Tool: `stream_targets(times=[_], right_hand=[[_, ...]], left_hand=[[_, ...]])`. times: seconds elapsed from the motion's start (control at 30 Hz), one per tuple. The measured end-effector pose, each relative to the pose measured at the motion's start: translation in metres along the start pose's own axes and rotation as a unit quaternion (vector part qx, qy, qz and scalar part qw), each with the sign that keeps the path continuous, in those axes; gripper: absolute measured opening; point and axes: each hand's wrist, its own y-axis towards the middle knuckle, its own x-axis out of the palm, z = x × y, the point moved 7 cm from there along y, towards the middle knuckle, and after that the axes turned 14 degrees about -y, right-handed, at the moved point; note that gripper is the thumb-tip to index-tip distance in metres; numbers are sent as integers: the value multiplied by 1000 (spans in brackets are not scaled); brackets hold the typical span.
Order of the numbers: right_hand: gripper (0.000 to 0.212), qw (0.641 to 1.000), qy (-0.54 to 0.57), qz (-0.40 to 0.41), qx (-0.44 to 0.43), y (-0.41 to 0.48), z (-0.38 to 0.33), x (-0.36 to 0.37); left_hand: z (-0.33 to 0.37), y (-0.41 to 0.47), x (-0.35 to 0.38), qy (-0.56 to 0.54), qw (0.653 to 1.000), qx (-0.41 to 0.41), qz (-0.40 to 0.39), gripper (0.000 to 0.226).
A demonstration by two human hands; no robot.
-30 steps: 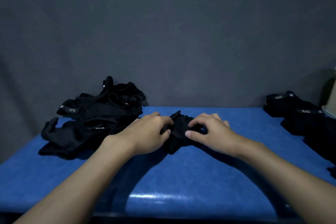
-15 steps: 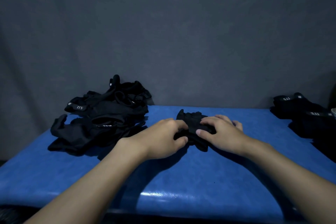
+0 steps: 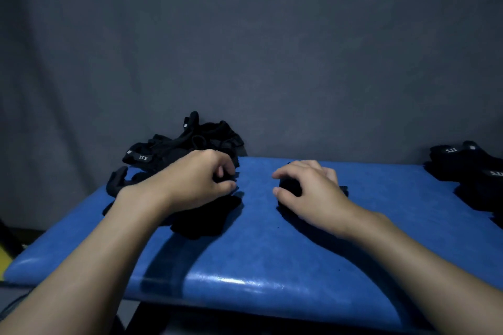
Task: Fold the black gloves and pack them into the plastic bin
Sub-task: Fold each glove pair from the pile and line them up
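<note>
Presently, the glossy blue padded table top (image 3: 272, 266) carries everything. My left hand (image 3: 198, 185) is curled, thumb and fingertips pinching a fold of a loose black fabric glove (image 3: 209, 217). The glove lies beneath my wrist with its long axis running near-left to far-right; which end holds the fingers I cannot tell. My right hand (image 3: 310, 193) is cupped and clamped over a small folded black glove bundle (image 3: 290, 187) at mid-table. The bundle's long axis lies left to right under my palm, and a dark tip shows past my little finger. The two hands are well apart. Farther left, a heap of unfolded black gloves (image 3: 174, 149) sits at the table's back edge. One wrist strap bears white print, "5.11", seen upside down. At far right, a second black glove stack (image 3: 468, 168) shows the same white print. A plain grey cloth backdrop (image 3: 272, 49) hangs behind.
</note>
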Motion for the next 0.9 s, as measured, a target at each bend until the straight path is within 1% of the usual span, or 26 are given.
stream_targets(times=[0.1, 0.17, 0.27, 0.33, 0.43, 0.5, 0.57, 0.67, 0.77, 0.83, 0.9], right_hand=[[31, 1000, 7, -9, -23, 1, -24, 8], [33, 999, 20, -18, -38, 1, -39, 14], [37, 998, 37, -24, -50, 0, -56, 20], [42, 997, 52, -25, -50, 1, -63, 22], [53, 996, 72, -36, -42, 4, -68, 25], [58, 994, 94, -34, -36, 7, -71, 25], [59, 991, 134, -17, -27, 11, -73, 23], [61, 977, 211, 21, 3, 19, -68, 20], [68, 962, 265, 45, 40, 22, -61, 14], [74, 947, 312, 45, 63, 21, -55, 10], [76, 931, 355, 38, 71, 20, -50, 6]], left_hand=[[-9, -10, -1, 11, 999, -16, -31, 29], [-12, -14, -1, 19, 999, -15, -37, 26], [-16, -17, -8, 7, 1000, -3, -2, 12], [-18, -19, -15, -13, 999, 7, 32, 7], [-20, -21, -24, -58, 996, 22, 69, 12], [-20, -22, -31, -110, 989, 35, 93, 10], [-17, -24, -38, -194, 974, 46, 111, 8], [-12, -28, -48, -311, 939, 53, 134, 6], [-10, -31, -55, -383, 907, 48, 168, 9], [-10, -32, -57, -429, 884, 42, 183, 12], [-9, -32, -57, -477, 859, 35, 182, 15]])
